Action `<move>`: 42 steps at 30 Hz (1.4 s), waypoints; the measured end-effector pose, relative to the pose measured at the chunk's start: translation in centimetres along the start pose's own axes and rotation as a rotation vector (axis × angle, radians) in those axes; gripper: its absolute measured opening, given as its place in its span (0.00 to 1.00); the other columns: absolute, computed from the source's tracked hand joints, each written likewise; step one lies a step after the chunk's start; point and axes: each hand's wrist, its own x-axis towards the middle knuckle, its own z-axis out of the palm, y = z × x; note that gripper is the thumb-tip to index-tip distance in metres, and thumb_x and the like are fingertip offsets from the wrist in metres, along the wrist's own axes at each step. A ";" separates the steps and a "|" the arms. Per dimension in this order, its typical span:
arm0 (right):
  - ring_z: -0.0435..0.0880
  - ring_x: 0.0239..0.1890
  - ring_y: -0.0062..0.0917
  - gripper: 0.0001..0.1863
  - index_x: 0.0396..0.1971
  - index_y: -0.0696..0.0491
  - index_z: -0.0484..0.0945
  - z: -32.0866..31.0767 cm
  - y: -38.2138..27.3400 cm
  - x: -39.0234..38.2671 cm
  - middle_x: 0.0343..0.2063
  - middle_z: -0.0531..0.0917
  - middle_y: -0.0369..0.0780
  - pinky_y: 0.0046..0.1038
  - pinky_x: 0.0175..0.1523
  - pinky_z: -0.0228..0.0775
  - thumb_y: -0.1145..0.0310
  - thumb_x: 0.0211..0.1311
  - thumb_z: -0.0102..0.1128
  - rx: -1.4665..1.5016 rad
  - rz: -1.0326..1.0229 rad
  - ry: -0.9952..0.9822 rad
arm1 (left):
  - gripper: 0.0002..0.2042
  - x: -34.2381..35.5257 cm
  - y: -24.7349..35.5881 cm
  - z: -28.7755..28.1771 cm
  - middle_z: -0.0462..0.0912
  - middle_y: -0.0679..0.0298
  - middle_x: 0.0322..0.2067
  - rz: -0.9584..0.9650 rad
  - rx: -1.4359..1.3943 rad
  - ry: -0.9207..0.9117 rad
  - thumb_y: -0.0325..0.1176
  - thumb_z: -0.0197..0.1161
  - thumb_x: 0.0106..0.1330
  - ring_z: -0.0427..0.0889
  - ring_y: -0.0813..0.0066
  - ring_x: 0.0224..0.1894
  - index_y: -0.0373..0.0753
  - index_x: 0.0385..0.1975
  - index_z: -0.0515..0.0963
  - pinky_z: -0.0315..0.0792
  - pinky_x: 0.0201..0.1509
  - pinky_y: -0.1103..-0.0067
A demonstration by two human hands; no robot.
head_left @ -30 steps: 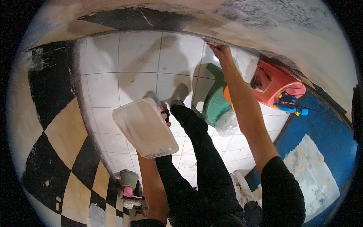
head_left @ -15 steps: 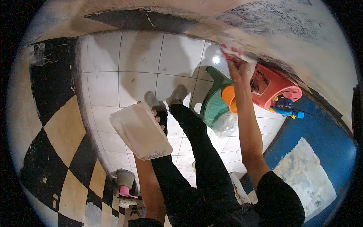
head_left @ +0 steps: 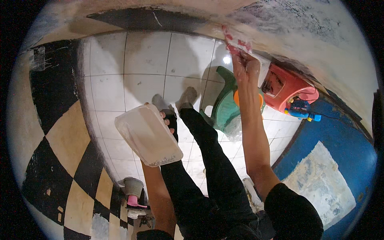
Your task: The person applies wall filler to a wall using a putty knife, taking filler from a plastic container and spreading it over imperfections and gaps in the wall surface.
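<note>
My left hand (head_left: 167, 121) grips the far edge of a flat white rectangular tray (head_left: 147, 135), smeared with pale paste, held tilted at waist height. My right hand (head_left: 244, 67) reaches out with the arm straight and presses a small tool with red marks (head_left: 235, 41) against the rough pale wall (head_left: 304, 36) to the upper right. My legs in black trousers and grey socks (head_left: 188, 97) hang down toward the white tiled floor (head_left: 140, 72) far below.
A green plastic stool (head_left: 222, 109) and a red plastic stool (head_left: 286, 86) stand on the tiles by the wall, with a blue object (head_left: 303, 109) beside them. A grey bucket (head_left: 133, 187) sits lower left. A black-and-cream chequered wall (head_left: 60, 152) is on the left, a blue wall (head_left: 340, 144) on the right.
My right hand has slid the tool along the wall to the right and slightly down. The tray in my left hand has barely shifted.
</note>
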 end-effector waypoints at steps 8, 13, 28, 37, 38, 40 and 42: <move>0.72 0.50 0.47 0.19 0.45 0.66 0.65 4.4 -2.4 6.5 0.47 0.71 0.56 0.48 0.56 0.66 0.65 0.66 0.34 0.128 0.076 -0.160 | 0.34 0.0 0.5 -0.4 0.59 0.46 0.56 -0.053 -0.063 -0.055 0.51 0.55 0.60 0.64 0.48 0.55 0.46 0.63 0.52 0.62 0.56 0.47; 0.52 0.63 0.51 0.21 0.57 0.65 0.52 4.2 -4.9 -1.0 0.60 0.53 0.56 0.55 0.64 0.50 0.78 0.63 0.36 0.515 0.204 -0.013 | 0.34 -0.1 0.4 -0.6 0.59 0.47 0.56 -0.016 -0.006 -0.039 0.51 0.55 0.60 0.64 0.50 0.54 0.45 0.63 0.52 0.63 0.55 0.49; 0.61 0.58 0.48 0.16 0.49 0.70 0.55 5.6 -3.8 -3.2 0.58 0.55 0.59 0.51 0.65 0.52 0.80 0.63 0.30 0.392 0.098 -0.022 | 0.35 -0.1 0.2 -0.1 0.59 0.47 0.56 -0.027 -0.023 -0.017 0.54 0.54 0.59 0.64 0.48 0.53 0.45 0.63 0.52 0.64 0.54 0.48; 0.69 0.51 0.43 0.16 0.49 0.67 0.60 6.9 -4.8 2.1 0.52 0.66 0.53 0.43 0.60 0.64 0.81 0.62 0.32 0.396 0.159 -0.065 | 0.35 0.2 0.3 0.3 0.58 0.46 0.57 -0.051 -0.021 -0.023 0.54 0.54 0.59 0.64 0.47 0.54 0.45 0.63 0.52 0.64 0.54 0.48; 0.68 0.53 0.43 0.17 0.50 0.68 0.60 7.4 -6.0 1.0 0.52 0.65 0.54 0.42 0.62 0.62 0.83 0.61 0.32 0.567 0.267 -0.194 | 0.35 0.0 0.3 0.3 0.59 0.46 0.56 -0.050 -0.022 -0.016 0.53 0.54 0.59 0.64 0.48 0.54 0.45 0.63 0.52 0.64 0.54 0.48; 0.70 0.51 0.44 0.17 0.50 0.68 0.58 8.3 -4.7 -4.9 0.52 0.66 0.54 0.42 0.58 0.66 0.75 0.65 0.34 -0.002 -0.072 -0.105 | 0.35 -0.6 0.9 -0.2 0.59 0.47 0.56 -0.037 0.026 -0.019 0.53 0.55 0.59 0.64 0.49 0.54 0.45 0.63 0.52 0.64 0.54 0.48; 0.72 0.50 0.43 0.18 0.51 0.67 0.58 7.3 -4.3 -6.1 0.51 0.67 0.53 0.40 0.57 0.69 0.71 0.66 0.39 -0.132 -0.070 -0.014 | 0.34 -0.1 0.8 -1.1 0.59 0.47 0.56 -0.046 0.042 -0.027 0.53 0.55 0.59 0.64 0.49 0.54 0.45 0.63 0.52 0.65 0.54 0.49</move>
